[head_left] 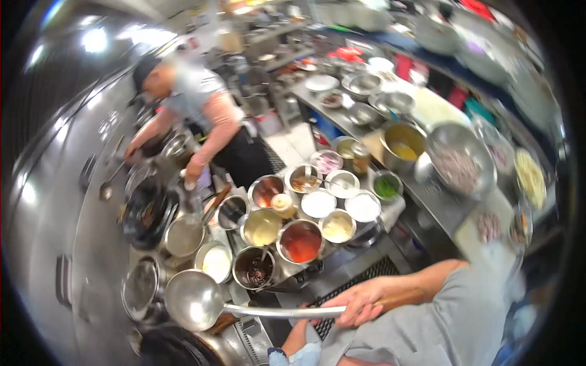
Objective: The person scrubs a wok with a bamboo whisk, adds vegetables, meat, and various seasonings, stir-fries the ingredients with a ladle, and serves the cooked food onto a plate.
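Note:
My right hand [357, 302] is closed round the long handle of a large steel ladle [194, 300]. The ladle's round bowl hangs over the stove side, next to a pot and above a dark wok [177, 349] at the bottom edge. Low in the view, my left hand [297, 337] grips a light blue cloth [303, 355] near the wok's side; its fingers are partly hidden. Close to the ladle stand a pot of dark sauce [254, 268] with a spoon in it, a pot of red sauce [301, 242] and a pot with white contents [215, 262].
A co-worker [207, 116] stands at the range, with another wok [146, 213] nearby. Several seasoning pots fill the middle table, including chopped greens [386, 185]. On the right counter are a big bowl of sliced meat [459, 161] and a pot of yellow liquid [403, 146].

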